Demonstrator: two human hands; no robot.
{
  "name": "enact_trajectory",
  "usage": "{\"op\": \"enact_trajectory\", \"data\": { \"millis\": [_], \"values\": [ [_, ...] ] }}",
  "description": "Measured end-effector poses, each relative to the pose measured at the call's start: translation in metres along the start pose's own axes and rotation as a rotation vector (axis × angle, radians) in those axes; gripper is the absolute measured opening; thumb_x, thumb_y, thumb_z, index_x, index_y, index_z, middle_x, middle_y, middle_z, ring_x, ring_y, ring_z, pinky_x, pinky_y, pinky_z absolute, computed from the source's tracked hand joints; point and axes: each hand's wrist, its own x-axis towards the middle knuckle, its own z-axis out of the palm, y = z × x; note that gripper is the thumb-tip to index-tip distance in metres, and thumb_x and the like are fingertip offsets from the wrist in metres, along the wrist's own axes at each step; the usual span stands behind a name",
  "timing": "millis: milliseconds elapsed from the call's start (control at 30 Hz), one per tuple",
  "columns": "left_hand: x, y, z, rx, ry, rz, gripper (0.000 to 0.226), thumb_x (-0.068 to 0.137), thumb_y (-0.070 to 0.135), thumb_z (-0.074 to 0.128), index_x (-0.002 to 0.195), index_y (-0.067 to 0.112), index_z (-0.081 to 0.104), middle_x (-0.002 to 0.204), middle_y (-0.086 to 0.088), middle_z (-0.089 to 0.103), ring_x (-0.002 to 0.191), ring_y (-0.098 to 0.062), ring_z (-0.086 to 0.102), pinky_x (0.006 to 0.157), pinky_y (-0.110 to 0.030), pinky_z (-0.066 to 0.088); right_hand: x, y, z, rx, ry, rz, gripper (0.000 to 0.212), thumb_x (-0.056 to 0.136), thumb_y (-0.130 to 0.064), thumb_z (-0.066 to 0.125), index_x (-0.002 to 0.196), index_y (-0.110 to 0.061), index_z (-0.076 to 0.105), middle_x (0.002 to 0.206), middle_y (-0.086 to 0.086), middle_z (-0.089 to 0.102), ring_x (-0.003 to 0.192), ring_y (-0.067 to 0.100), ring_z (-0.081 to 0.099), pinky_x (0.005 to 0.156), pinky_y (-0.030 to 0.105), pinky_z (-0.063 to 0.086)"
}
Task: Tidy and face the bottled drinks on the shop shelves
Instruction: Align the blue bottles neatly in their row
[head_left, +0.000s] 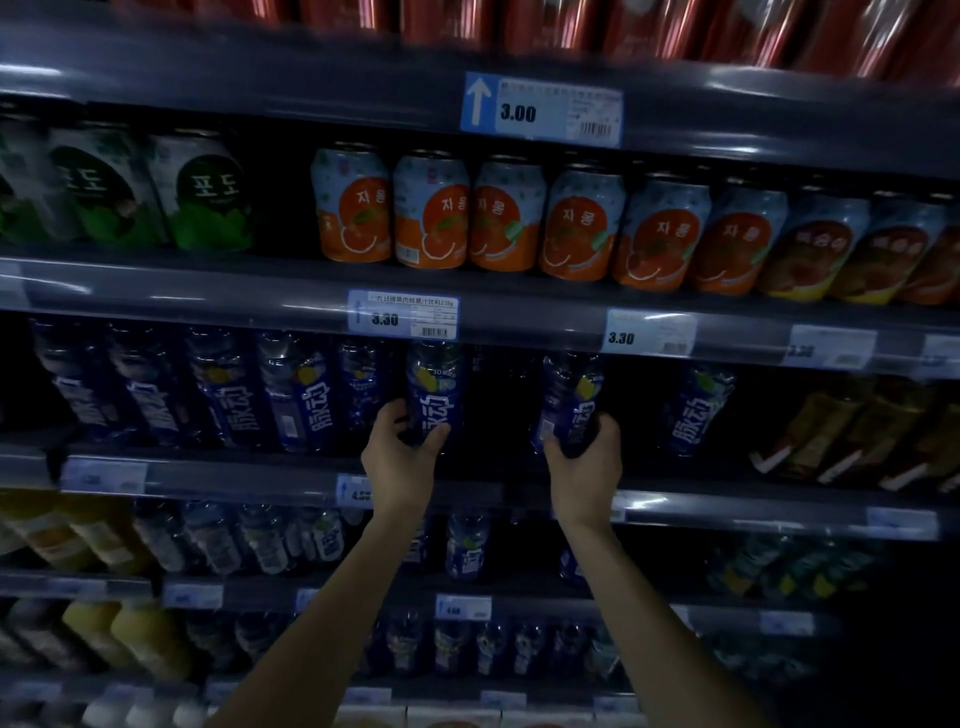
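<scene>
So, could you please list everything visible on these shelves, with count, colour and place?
Dark grey shelves: at least five, full width.
Blurred red cans: count unclear, top shelf.
Green-and-white drink cans: three in front, second shelf, left.
Orange-and-blue drink cans: six, second shelf, middle.
Blue-and-peach drink cans: about three, second shelf, right.
Dark bottles with blue labels: eight in front, third shelf.
Brown-yellow bottles: several, third shelf, right.
Yellow juice bottles: several, lower shelves, left.
White-and-blue price tags: many, shelf edges.
Left hand: grips one blue-label bottle.
Right hand: grips a second blue-label bottle.
</scene>
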Motion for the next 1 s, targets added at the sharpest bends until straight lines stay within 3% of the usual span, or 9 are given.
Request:
{"op": "enact_trajectory", "data": {
  "millis": [167,267,367,500,600,700,800,900,1000],
  "values": [
    [0.003,0.0,0.001,0.048,-0.022,-0.015,0.071,0.078,0.039,0.075,0.138,0.015,0.047,0.126,-0.005,0.061,0.113,-0.02,0.058,0.079,-0.023,0.045,0.001,0.001,-0.001,0.042,-0.022,0.018,0.064,0.084,-0.021,0.073,0.136,-0.011,0.039,0.113,-0.003,0.058,0.096,0.008,0.057,0.077,0.0,0.038],
    [0.003,0.002,0.005,0.09,-0.048,0.007,0.074,0.077,0.042,0.075,0.139,0.012,0.047,0.125,-0.008,0.062,0.111,-0.022,0.059,0.079,-0.025,0.046,0.002,0.003,-0.001,0.031,-0.033,0.026,0.062,0.083,-0.023,0.074,0.134,-0.013,0.04,0.108,-0.005,0.059,0.094,0.008,0.059,0.076,0.002,0.04],
    [0.0,0.007,0.012,0.099,-0.072,0.013,0.075,0.077,0.042,0.075,0.139,0.012,0.046,0.125,-0.009,0.062,0.111,-0.022,0.059,0.079,-0.025,0.045,0.003,0.005,-0.002,0.015,-0.034,0.037,0.063,0.082,-0.024,0.075,0.133,-0.013,0.041,0.101,-0.014,0.054,0.083,-0.007,0.052,0.067,-0.008,0.032],
    [-0.006,0.013,0.022,0.088,-0.085,0.011,0.075,0.076,0.04,0.077,0.139,0.011,0.047,0.125,-0.009,0.062,0.111,-0.021,0.059,0.082,-0.027,0.047,0.004,0.003,-0.002,-0.003,-0.019,0.05,0.067,0.08,-0.03,0.077,0.134,-0.014,0.041,0.108,-0.01,0.048,0.088,-0.009,0.041,0.066,-0.01,0.028],
    [-0.009,0.016,0.03,0.092,-0.086,0.031,0.074,0.076,0.039,0.077,0.138,0.01,0.048,0.125,-0.008,0.061,0.11,-0.019,0.058,0.082,-0.024,0.046,0.003,0.001,-0.001,0.008,-0.004,0.051,0.067,0.078,-0.029,0.079,0.132,-0.013,0.043,0.105,-0.01,0.048,0.079,-0.007,0.043,0.065,-0.01,0.028],
    [-0.011,0.017,0.036,0.086,-0.11,0.02,0.075,0.076,0.039,0.077,0.138,0.01,0.047,0.126,-0.008,0.06,0.112,-0.018,0.057,0.082,-0.023,0.044,0.003,-0.001,-0.003,0.01,-0.006,0.05,0.066,0.078,-0.029,0.079,0.131,-0.013,0.043,0.107,-0.009,0.051,0.09,-0.003,0.046,0.067,-0.007,0.031],
    [-0.01,0.018,0.042,0.085,-0.135,0.02,0.077,0.075,0.039,0.078,0.139,0.011,0.047,0.131,-0.01,0.058,0.116,-0.018,0.056,0.084,-0.024,0.043,0.007,0.0,-0.005,0.027,-0.053,0.045,0.065,0.077,-0.031,0.079,0.129,-0.014,0.042,0.114,-0.001,0.06,0.098,0.01,0.058,0.079,0.009,0.042],
    [-0.01,0.017,0.044,0.079,-0.155,0.004,0.079,0.075,0.041,0.078,0.14,0.013,0.045,0.134,-0.009,0.056,0.119,-0.019,0.054,0.083,-0.024,0.043,0.01,0.0,-0.01,0.037,-0.119,0.026,0.068,0.079,-0.03,0.077,0.135,-0.014,0.041,0.121,0.003,0.06,0.109,0.015,0.058,0.094,0.027,0.048],
    [-0.008,0.015,0.045,0.04,-0.183,-0.03,0.081,0.074,0.041,0.079,0.141,0.014,0.043,0.137,-0.007,0.056,0.125,-0.02,0.052,0.087,-0.023,0.042,0.01,0.0,-0.012,0.028,-0.161,0.0,0.064,0.082,-0.028,0.075,0.136,-0.017,0.044,0.118,0.0,0.062,0.107,0.013,0.059,0.097,0.033,0.048]
  ]
}}
